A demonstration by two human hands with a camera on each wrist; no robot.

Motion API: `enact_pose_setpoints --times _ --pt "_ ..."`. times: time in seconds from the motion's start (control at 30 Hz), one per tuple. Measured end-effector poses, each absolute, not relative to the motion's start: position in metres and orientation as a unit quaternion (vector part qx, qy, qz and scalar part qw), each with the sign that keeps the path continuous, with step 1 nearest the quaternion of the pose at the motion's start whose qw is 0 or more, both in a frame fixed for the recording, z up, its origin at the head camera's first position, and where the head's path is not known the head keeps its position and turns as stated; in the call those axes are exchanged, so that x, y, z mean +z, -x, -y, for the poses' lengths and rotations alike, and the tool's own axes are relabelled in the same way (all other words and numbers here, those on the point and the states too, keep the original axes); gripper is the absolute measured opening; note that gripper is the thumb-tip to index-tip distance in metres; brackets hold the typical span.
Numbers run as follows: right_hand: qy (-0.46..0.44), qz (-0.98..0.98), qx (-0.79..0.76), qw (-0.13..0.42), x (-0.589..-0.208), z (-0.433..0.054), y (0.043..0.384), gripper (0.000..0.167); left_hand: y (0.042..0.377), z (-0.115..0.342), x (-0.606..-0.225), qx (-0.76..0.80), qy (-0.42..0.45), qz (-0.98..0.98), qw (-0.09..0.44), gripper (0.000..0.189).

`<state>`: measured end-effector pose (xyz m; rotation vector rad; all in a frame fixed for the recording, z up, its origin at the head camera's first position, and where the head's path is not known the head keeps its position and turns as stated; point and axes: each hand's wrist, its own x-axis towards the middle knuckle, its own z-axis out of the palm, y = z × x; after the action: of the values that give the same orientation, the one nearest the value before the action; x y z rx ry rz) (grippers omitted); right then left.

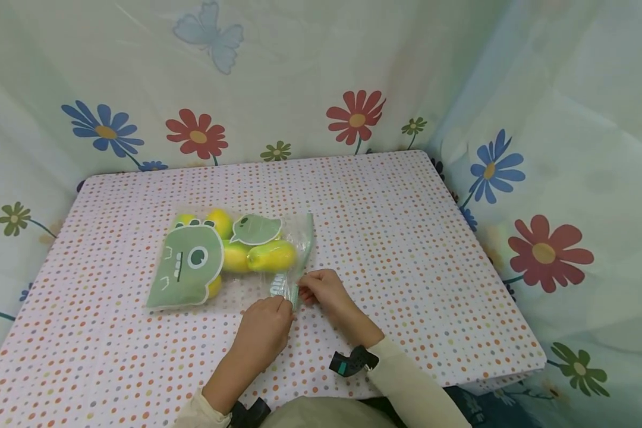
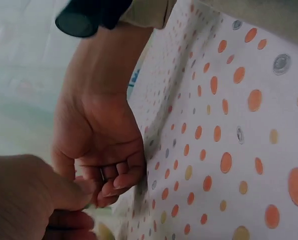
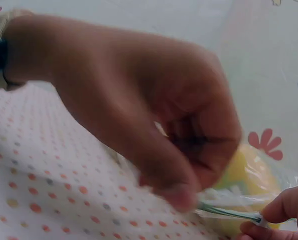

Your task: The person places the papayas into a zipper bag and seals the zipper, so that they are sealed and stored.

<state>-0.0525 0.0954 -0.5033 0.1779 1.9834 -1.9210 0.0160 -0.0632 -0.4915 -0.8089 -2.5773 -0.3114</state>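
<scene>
A clear zip bag [image 1: 246, 285] with green cartoon dinosaur prints lies flat on the table. Inside it are several yellow-green fruits [image 1: 271, 257]. At the bag's near right corner, my left hand [image 1: 264, 327] pinches the green zip strip [image 3: 229, 212] between thumb and curled fingers. Just beyond it, my right hand [image 1: 323, 291] pinches the same strip at a small white piece [image 3: 260, 218]. The strip runs taut between the two hands in the right wrist view. In the left wrist view, the right hand [image 2: 106, 145] has its fingers curled, partly hidden behind the left hand [image 2: 33, 195].
A white cloth with coloured dots covers the table [image 1: 396, 238]. Behind and at the sides hangs a pale curtain [image 1: 299, 77] printed with flowers and a butterfly. Both wrists wear dark bands with devices [image 1: 355, 361]. The table's right edge slants toward the near corner.
</scene>
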Motion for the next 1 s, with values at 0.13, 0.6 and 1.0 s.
enact_pose_setpoints --times 0.13,0.6,1.0 --pt "-0.085 -0.719 -0.672 0.153 -0.506 -0.104 0.068 0.020 -0.020 0.063 -0.491 -0.123 0.328 0.924 0.152 0.028" --pt "-0.092 -0.758 -0.642 0.062 -0.495 -0.138 0.121 0.024 -0.031 0.051 -0.476 -0.200 0.377 0.904 -0.028 0.024" --pt "-0.101 -0.778 -0.613 0.097 -0.493 -0.149 0.128 0.032 -0.031 0.049 -0.478 -0.291 0.369 0.882 -0.044 0.010"
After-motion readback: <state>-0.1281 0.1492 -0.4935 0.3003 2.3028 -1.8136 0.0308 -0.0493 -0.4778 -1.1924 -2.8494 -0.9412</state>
